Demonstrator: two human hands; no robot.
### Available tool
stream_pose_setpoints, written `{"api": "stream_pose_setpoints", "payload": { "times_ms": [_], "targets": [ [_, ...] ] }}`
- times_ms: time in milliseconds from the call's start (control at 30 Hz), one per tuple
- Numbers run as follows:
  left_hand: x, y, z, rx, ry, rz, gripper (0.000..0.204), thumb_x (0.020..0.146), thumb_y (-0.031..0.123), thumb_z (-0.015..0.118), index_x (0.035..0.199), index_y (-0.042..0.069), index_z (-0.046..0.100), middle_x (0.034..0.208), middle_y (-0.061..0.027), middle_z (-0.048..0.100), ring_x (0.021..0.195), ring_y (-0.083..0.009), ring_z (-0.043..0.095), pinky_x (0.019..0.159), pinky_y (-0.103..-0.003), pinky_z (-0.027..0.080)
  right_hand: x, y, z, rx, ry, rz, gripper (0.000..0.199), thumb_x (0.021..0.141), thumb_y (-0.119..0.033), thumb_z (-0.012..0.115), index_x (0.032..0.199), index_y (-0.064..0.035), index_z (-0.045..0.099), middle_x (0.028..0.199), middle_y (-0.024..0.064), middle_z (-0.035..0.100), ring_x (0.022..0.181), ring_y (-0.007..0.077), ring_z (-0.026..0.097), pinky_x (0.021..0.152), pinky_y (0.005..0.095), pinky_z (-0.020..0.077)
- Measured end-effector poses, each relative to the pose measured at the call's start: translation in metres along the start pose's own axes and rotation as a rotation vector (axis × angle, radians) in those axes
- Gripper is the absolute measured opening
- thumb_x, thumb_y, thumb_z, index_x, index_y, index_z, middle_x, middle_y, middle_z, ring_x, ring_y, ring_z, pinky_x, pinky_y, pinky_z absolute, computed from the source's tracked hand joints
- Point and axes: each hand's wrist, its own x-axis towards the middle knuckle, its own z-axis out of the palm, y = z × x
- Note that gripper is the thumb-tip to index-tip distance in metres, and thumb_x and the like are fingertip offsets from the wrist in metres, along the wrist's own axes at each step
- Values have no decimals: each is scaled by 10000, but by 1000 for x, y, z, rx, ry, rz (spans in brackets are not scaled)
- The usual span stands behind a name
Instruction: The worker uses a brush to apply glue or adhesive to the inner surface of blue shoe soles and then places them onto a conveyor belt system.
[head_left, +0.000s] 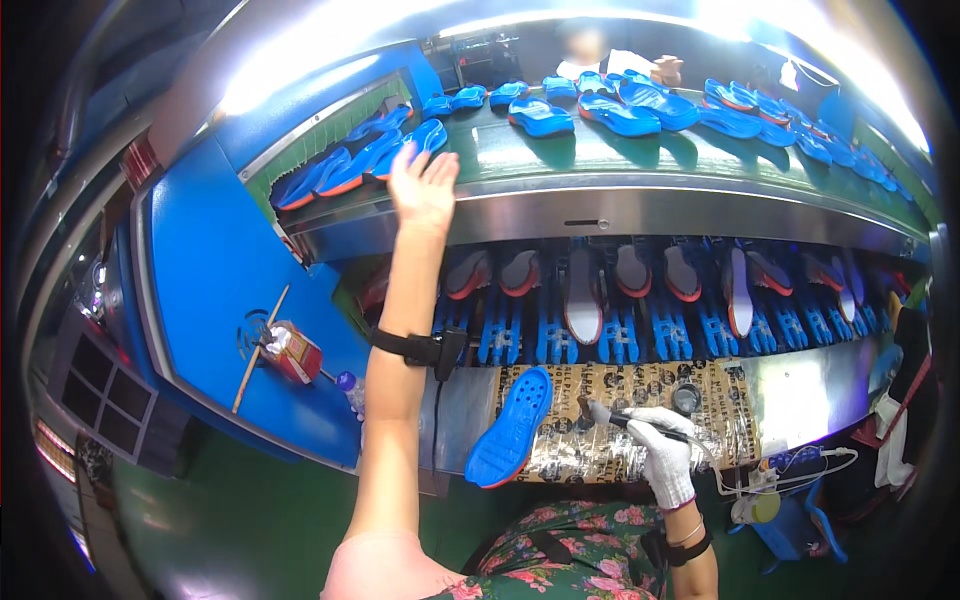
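Note:
My bare left hand (423, 190) is stretched out over the edge of the green conveyor belt, palm showing and fingers spread. Its fingertips are close to several blue shoe soles (360, 165) with red-orange edges, and nothing is in it. My right hand (664, 458), in a white knit glove, grips the dark handle of a brush (612, 416). The brush's greyish tip is over the brown printed paper (570, 440) that covers the bench. Left of the tip lies a single blue shoe sole (511, 425), its holed end pointing away. Beyond the glove stands a small dark cup (686, 399).
Dark shoe soles (685, 274) sit in a row of blue holders (617, 337) beneath the conveyor. A blue panel (200, 250) at left carries a stick (246, 378) and a red-white container (293, 352). Behind the belt (480, 150) a person (600, 65) works. Cables (735, 490) hang at right.

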Motion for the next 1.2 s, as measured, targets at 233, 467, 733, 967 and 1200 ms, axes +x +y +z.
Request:
{"api": "stream_pose_setpoints", "payload": {
  "times_ms": [233, 467, 733, 967, 1200],
  "targets": [
    [62, -93, 70, 1774, -481, 310, 1014, 836, 493, 727, 1619, 103, 214, 1516, -337, 414, 1408, -444, 436, 1175, -446, 346, 1, 9, -15, 51, 45, 20, 160, 817, 61, 749, 975, 36, 760, 887, 83, 740, 765, 128, 670, 709, 249, 523],
    [110, -102, 79, 2018, -507, 362, 817, 732, 480, 803, 1401, 86, 547, 1246, -295, 655, 1183, -400, 643, 1023, -449, 501, -6, 9, -33, 44, 152, -24, 166, 805, 63, 736, 969, 42, 750, 858, 82, 734, 717, 131, 652, 657, 252, 516],
    [-32, -25, 60, 813, -406, 134, 284, 950, 301, 737, 1072, 80, 606, 1062, -61, 599, 970, -148, 625, 851, -356, 566, -15, 19, -61, 176, 190, -2, 172, 836, 66, 717, 1004, 43, 740, 933, 114, 749, 769, 152, 707, 609, 242, 597],
    [-175, -43, -14, 606, -269, 248, 595, 860, -46, 677, 1409, 44, 468, 1315, -130, 527, 1200, -232, 573, 1027, -353, 483, -22, -13, -59, 141, 221, -81, 201, 831, 63, 709, 1026, 35, 752, 877, 58, 731, 711, 89, 614, 632, 208, 458],
    [-245, -119, -75, 96, -227, -638, 754, 711, 234, 695, 1394, -15, 493, 1123, -201, 665, 992, -335, 690, 920, -459, 574, -27, -61, -28, 129, 106, -186, 196, 825, 68, 712, 1015, 40, 748, 995, 107, 746, 795, 114, 659, 696, 222, 503]
  ]
}}
